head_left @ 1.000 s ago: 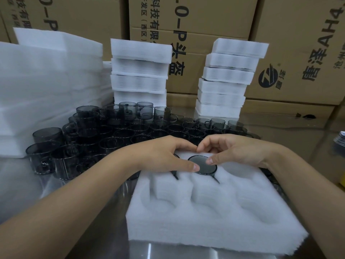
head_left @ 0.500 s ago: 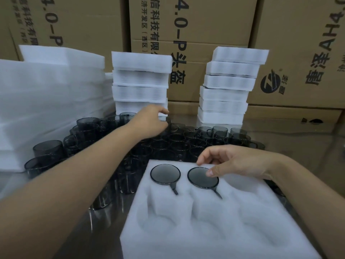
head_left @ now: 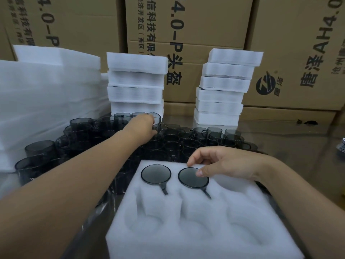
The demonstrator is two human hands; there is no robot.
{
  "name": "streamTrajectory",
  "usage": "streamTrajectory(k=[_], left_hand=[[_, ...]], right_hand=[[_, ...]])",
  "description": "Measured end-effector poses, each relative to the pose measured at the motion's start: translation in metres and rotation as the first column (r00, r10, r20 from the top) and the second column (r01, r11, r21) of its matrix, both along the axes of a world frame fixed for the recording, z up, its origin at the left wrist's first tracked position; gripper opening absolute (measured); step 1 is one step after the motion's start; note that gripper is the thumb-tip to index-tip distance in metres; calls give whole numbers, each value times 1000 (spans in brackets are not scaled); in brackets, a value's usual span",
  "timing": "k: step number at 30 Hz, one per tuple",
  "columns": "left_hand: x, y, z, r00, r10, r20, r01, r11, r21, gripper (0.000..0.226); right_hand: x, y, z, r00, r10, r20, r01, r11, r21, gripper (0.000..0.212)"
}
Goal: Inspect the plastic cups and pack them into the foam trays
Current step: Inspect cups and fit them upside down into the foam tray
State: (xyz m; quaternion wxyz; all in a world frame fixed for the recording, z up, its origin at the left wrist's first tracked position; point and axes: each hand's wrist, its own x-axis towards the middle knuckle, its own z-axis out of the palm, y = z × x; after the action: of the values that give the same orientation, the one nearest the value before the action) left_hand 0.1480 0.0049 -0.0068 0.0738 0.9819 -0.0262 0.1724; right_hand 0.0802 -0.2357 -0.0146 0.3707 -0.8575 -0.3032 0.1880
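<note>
Cardboard cartons (head_left: 186,25) walled the back of a glossy counter (head_left: 298,139).

Item 1, left hand (head_left: 143,126): stretched over the loose cups (head_left: 177,144), fingers curled against the near side of the far cup (head_left: 157,119). Whether the grip had closed on it could not be told.

Item 2, far cup: smoky plastic, at the back edge of the cluster, just beyond the left fingers and away from the person. It stood upright, long axis vertical, mouth up. The left hand was the nearer by far, with the right hand well apart from it.

Item 3, right hand (head_left: 224,163): grip slack and holding nothing, fingers loosely bent, thumb tip over the right packed cup (head_left: 190,181).

Item 4, packed cups: left packed cup (head_left: 155,173) and right packed cup sat in the far-left and far-middle pockets. Each showed a round face upward and a handle pointing toward the person.

Item 5, foam tray (head_left: 203,245): near the person, with six pockets in two rows. The far-right pocket and the whole near row were unfilled. The far cup's likely path ran back toward the person and rightward.

Item 6, foam stacks (head_left: 136,86) (head_left: 224,86): stood behind the cups.
</note>
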Motion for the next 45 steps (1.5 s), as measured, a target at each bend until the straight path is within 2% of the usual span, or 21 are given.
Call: streamTrajectory(k=[4,10,13,15,17,20,23,29,32,35,39,45], left_hand=[[-18,-5,11,981,-40,189,46,999,-29,24],[-55,-39,23,895,-172,412,263,948,-176,14],[-70,-58,12,851,-193,488,339,912,-231,14],[-74,-65,-2,832,-178,526,359,895,-265,14],[-72,-66,-14,844,-179,505,357,891,-282,15],[-72,-60,-19,857,-180,483,370,867,-333,12],[-77,-60,-20,829,-228,511,438,832,-341,9],[-85,-61,-20,763,-439,475,580,789,-203,11],[-88,-61,-21,688,-523,503,631,774,-58,12],[-89,-60,-22,659,-570,490,636,771,41,13],[-90,-58,-23,678,-566,469,650,760,-23,12],[-92,-59,-23,683,-567,460,657,752,-48,7]], right_hand=[[-1,1,1,1000,-4,19,4,1000,-23,19],[0,2,-2,1000,-19,18,19,1000,9,19],[1,2,-5,1000,-23,2,22,996,91,10],[3,0,-6,997,-51,-64,64,972,225,27],[5,-2,-6,983,-79,-166,133,930,344,41],[10,-5,-3,950,-80,-303,226,843,488,44],[13,-7,-2,911,-119,-394,351,726,591,53],[17,-10,-6,895,-144,-422,420,588,691,50],[19,-10,-8,918,-158,-364,379,620,687,45],[19,-11,-9,933,-140,-331,340,640,689,32],[19,-10,-11,944,-151,-294,320,638,701,38],[17,-9,-10,958,-164,-234,283,658,698,26]])
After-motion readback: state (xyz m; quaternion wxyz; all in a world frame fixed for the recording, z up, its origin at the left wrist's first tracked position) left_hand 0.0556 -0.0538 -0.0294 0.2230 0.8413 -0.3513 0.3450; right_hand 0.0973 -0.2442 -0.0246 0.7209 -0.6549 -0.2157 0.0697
